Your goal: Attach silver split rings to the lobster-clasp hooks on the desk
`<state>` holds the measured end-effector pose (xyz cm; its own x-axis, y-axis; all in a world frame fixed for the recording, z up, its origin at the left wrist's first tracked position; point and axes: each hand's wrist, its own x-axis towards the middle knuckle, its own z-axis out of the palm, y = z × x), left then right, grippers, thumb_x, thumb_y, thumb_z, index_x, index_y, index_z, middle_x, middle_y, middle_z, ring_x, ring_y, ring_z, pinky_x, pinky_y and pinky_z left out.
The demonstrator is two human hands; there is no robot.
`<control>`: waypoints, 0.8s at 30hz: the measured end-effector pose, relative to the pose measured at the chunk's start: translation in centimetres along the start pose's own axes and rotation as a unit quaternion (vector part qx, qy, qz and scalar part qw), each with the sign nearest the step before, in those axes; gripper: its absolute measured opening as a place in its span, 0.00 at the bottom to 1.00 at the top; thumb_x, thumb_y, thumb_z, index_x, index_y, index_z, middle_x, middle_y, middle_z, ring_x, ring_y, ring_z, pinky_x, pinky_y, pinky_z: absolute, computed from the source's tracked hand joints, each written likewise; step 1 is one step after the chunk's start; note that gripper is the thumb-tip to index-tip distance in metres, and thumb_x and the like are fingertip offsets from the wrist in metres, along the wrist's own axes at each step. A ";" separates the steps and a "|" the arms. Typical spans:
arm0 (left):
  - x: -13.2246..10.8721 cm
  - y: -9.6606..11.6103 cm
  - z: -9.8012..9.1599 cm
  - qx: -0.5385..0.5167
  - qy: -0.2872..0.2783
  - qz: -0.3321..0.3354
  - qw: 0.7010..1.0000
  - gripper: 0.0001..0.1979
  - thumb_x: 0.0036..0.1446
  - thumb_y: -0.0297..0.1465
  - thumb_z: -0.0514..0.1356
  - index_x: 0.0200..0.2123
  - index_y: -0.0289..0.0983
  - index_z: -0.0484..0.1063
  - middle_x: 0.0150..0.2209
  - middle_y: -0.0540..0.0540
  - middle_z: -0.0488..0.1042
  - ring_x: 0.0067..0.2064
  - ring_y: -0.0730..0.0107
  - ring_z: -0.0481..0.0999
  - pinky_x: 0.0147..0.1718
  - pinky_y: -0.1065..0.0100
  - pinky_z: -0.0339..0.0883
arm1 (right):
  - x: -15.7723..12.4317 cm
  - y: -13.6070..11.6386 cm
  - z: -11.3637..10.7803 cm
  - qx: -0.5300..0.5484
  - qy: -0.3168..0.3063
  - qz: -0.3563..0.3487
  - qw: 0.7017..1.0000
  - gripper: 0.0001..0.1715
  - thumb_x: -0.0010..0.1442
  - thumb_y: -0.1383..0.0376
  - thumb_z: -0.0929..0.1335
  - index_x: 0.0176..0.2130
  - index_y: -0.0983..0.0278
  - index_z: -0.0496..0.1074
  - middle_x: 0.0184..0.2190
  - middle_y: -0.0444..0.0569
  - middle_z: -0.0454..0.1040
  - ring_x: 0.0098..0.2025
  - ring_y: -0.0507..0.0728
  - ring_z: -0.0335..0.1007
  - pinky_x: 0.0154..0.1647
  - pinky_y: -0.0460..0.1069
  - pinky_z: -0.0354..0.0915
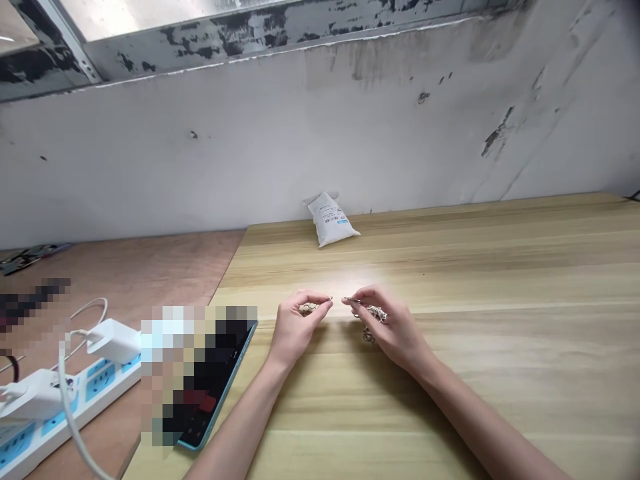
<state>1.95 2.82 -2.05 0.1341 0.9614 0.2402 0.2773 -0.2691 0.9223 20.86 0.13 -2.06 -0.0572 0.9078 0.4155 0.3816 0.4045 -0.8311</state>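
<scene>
My left hand [297, 325] and my right hand [393, 325] are held close together above the pale wooden table [450, 373]. Between its thumb and fingers, my left hand pinches a small metal piece [310, 308], perhaps a ring or clasp. My right hand pinches a silvery tangle of chain or metal links [373, 313], and a small ring [369, 337] dangles below it. A narrow gap separates the two held pieces. The pieces are too small to identify exactly.
A white sealed pouch [333, 220] leans on the wall at the table's far edge. To the left lie a tablet [215, 387], partly blurred, and a white power strip [65, 400] with plugged-in chargers and cables on a plywood surface [150, 273].
</scene>
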 end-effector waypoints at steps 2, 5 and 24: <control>0.0 -0.1 0.0 -0.003 0.001 0.012 1.000 0.07 0.54 0.35 0.65 0.32 0.38 0.79 0.36 0.45 0.79 0.40 0.64 0.78 0.41 0.64 0.72 | -0.1 0.0 0.1 -0.004 -0.012 -0.014 1.000 0.07 0.64 0.60 0.65 0.38 0.59 0.70 0.37 0.51 0.77 0.41 0.58 0.75 0.38 0.52 0.72; -0.1 -0.1 0.1 0.000 0.005 0.022 1.000 0.06 0.52 0.34 0.66 0.30 0.38 0.79 0.35 0.45 0.79 0.41 0.64 0.78 0.43 0.64 0.71 | -0.1 0.0 0.3 -0.025 -0.012 -0.032 0.999 0.05 0.64 0.61 0.65 0.38 0.59 0.70 0.37 0.49 0.77 0.41 0.58 0.74 0.41 0.53 0.70; -0.3 0.4 0.5 0.061 -0.030 0.101 0.993 0.04 0.55 0.32 0.65 0.31 0.39 0.78 0.34 0.46 0.78 0.41 0.64 0.76 0.42 0.64 0.69 | -0.2 -1.4 0.2 0.103 -0.084 0.022 0.991 0.09 0.63 0.59 0.66 0.35 0.61 0.72 0.43 0.51 0.77 0.48 0.59 0.72 0.47 0.53 0.68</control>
<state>2.51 2.39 -1.89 0.2542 0.8826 0.3954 0.3517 -0.4652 0.8124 20.13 -0.60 -1.06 -0.2040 0.9237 0.3243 0.1910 0.3625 -0.9122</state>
